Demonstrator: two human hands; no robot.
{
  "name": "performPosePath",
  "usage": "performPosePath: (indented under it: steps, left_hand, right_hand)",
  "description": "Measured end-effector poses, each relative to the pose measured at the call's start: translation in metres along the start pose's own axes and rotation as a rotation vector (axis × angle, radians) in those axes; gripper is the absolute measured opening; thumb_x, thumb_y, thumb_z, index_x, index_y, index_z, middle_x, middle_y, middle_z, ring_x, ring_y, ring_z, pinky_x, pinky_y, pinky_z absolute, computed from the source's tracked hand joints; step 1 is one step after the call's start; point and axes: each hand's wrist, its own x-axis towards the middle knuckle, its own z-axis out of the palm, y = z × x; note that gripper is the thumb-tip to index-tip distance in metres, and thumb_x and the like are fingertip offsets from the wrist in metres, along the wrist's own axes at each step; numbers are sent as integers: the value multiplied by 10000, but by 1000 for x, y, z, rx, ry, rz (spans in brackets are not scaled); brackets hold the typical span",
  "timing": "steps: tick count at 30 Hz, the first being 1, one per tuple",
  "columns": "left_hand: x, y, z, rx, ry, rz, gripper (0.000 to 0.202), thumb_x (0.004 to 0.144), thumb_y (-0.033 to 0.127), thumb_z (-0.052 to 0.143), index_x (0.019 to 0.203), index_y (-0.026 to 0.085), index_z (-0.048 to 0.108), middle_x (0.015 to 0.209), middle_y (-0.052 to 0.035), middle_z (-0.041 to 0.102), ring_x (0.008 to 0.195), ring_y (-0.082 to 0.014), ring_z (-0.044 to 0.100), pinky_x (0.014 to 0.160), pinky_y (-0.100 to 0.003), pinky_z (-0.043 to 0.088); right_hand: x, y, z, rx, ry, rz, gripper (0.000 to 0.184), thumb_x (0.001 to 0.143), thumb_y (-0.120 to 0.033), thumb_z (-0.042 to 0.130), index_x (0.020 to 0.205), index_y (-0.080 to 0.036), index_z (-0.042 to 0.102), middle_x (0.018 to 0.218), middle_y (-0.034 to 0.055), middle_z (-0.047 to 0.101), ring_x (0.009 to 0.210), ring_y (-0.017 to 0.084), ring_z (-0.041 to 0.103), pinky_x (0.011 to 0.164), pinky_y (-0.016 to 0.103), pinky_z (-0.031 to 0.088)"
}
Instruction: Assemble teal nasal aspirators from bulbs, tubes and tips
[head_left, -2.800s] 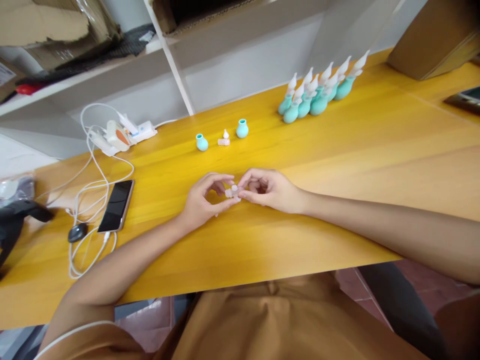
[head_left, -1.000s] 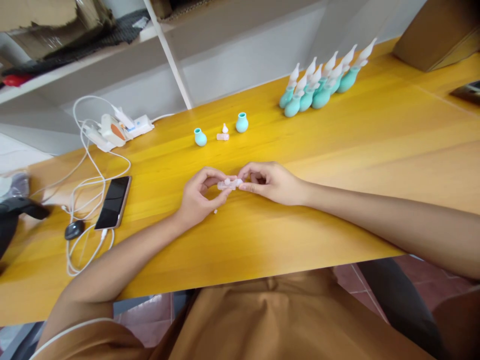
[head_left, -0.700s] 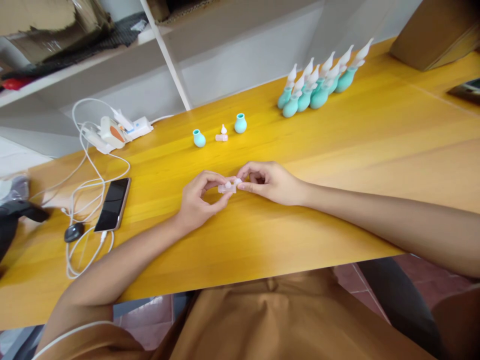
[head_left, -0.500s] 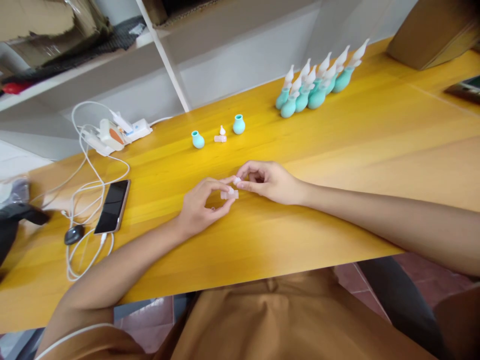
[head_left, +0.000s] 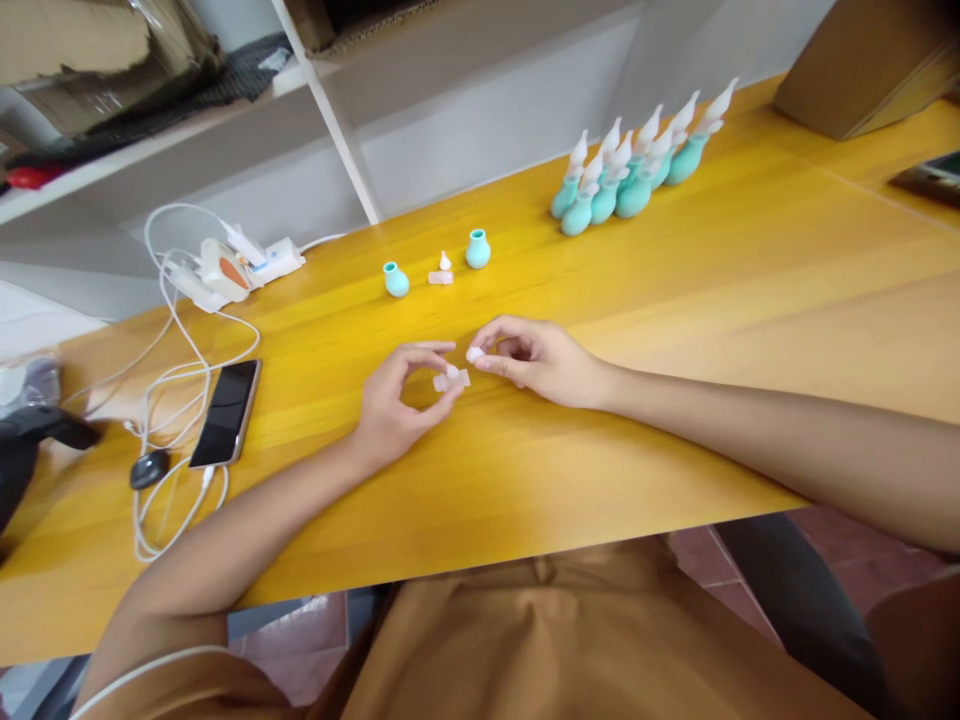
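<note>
My left hand (head_left: 394, 395) pinches a small translucent pink plastic part (head_left: 451, 379) between thumb and fingers, just above the yellow wooden table (head_left: 675, 300). My right hand (head_left: 536, 357) is beside it, a finger's width to the right, fingers curled and pinching a smaller pale pink piece (head_left: 474, 353). The two pieces are apart. Farther back stand two loose teal bulbs (head_left: 396, 280) (head_left: 477, 248) with a pink nozzle part (head_left: 441, 271) between them.
A cluster of several assembled teal bulbs with white tips (head_left: 634, 165) stands at the back right. A phone (head_left: 226, 411), white cables (head_left: 180, 340) and a power strip (head_left: 232, 265) lie left. A cardboard box (head_left: 870, 60) sits far right. White shelving (head_left: 337, 110) lines the back.
The two pink pieces were held together between both hands; now they are pulled apart, one in each hand. My left hand has dropped slightly toward me.
</note>
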Motion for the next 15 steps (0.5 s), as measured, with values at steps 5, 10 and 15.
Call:
performPosePath:
  steps: [5, 10, 15]
  left_hand:
    - [6, -10, 1, -180, 32, -77, 349, 917, 325, 894, 1143, 219, 649, 1098, -52, 748, 1060, -168, 762, 993, -343, 639]
    - [6, -13, 3, -245, 5, -80, 347, 912, 284, 904, 1147, 220, 657, 1088, -42, 741, 1018, -134, 743, 946, -282, 626]
    - [6, -13, 2, -254, 18, -50, 368, 886, 293, 929, 1137, 217, 672, 1059, -34, 747, 996, -136, 756, 930, -278, 632]
  right_hand:
    - [-2, -2, 1, 18, -20, -51, 459, 998, -607, 758, 1134, -169, 746, 626, -65, 497, 540, 87, 412, 530, 250, 313]
    - [-4, -1, 0, 1, -28, -119, 444, 1004, -588, 764, 1112, -157, 770, 673, -42, 561, 569, 88, 454, 555, 249, 347]
    - [-4, 0, -2, -183, -3, -321, 325, 1051, -489, 745, 1079, -168, 789, 750, -9, 654, 632, 97, 552, 623, 237, 412]
